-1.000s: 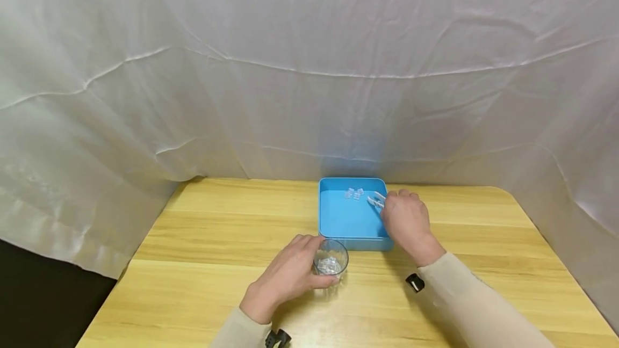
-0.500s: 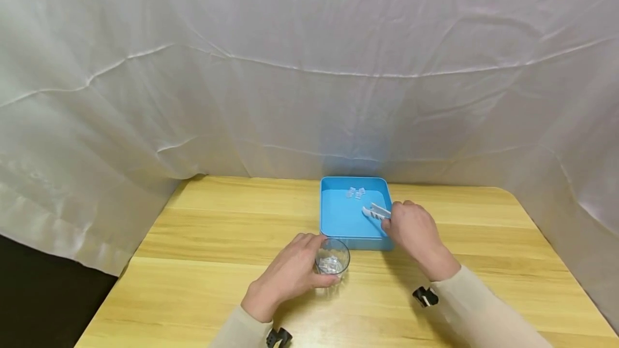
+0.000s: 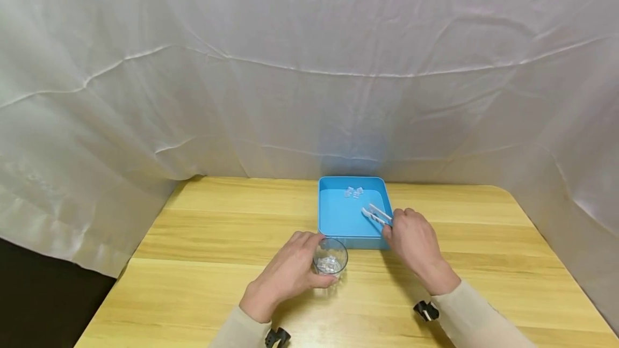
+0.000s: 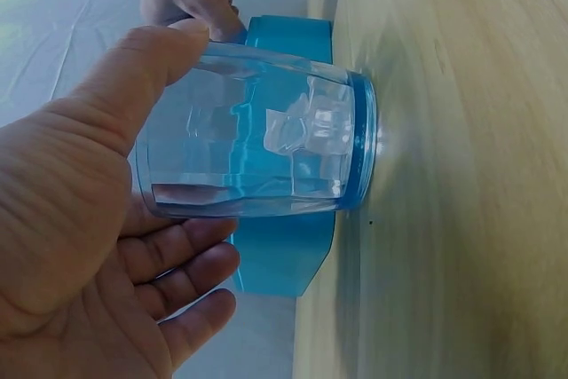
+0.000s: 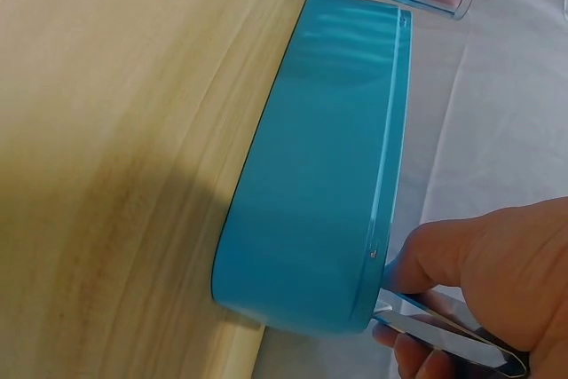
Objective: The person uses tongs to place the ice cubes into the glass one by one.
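Note:
My left hand (image 3: 290,267) holds a clear drinking glass (image 3: 331,258) near its rim, thumb on one side and fingers on the other. The glass stands upright on the table; in the left wrist view, clear ice-like cubes (image 4: 286,130) lie in its bottom. My right hand (image 3: 416,238) grips small white-tipped tongs (image 3: 382,212) between thumb and fingers. Their tips hang over the right part of a blue box (image 3: 338,219); I cannot tell whether a cube is between them. Several clear cubes (image 3: 349,192) lie at the back of the box.
The blue box stands just behind the glass on the wooden table (image 3: 203,246). A pale grey cloth (image 3: 290,122) hangs close behind the table's back edge. In the right wrist view, the box's side wall (image 5: 319,166) rises beside my right hand.
My right hand has drawn back toward me, bringing the tongs from the box's right rear nearer its front right. My left hand and the glass stay put.

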`<state>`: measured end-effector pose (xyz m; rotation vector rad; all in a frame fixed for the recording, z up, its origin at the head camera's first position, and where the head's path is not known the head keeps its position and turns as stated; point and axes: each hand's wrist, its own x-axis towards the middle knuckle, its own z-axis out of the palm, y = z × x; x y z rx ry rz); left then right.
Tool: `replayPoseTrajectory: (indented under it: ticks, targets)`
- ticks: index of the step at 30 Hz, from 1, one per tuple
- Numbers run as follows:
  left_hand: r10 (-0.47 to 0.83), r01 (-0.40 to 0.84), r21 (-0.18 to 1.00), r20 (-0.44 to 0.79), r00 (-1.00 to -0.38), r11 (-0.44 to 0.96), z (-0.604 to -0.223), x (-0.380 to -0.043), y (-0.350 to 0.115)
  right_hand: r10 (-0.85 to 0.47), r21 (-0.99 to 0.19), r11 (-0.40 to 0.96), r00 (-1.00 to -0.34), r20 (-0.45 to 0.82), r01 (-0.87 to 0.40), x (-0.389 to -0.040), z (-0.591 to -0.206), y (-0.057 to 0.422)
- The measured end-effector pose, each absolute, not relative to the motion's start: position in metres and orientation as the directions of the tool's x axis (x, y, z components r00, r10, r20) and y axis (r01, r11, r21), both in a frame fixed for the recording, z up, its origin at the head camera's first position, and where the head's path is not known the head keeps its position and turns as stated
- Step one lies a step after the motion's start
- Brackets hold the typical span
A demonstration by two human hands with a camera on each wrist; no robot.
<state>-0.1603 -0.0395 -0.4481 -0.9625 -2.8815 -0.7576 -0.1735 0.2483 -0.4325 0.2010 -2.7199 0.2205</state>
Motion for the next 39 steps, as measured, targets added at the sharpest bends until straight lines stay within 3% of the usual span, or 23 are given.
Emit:
replayPoseTrajectory:
  ticks: [9,20,30,39]
  targets:
    - [0.561,0.575,0.432,0.173,-0.809,0.695,-0.449,-0.161,-0.039,-0.104,-0.145,0.974,-0.911,0.400,-0.175,-0.173,-0.435,0.250]
    - [0.559,0.573,0.415,0.169,-0.812,0.706,-0.447,-0.159,-0.040,-0.079,-0.294,0.920,-0.855,0.513,-0.261,-0.158,-0.451,0.246]
    - [0.546,0.575,0.381,0.193,-0.815,0.724,-0.448,-0.158,-0.042,-0.171,-0.298,0.793,-0.663,0.729,-0.532,-0.143,-0.457,0.245]
    - [0.550,0.585,0.363,0.207,-0.809,0.725,-0.448,-0.160,-0.044,-0.272,-0.373,0.631,-0.644,0.715,-0.681,-0.134,-0.447,0.251]
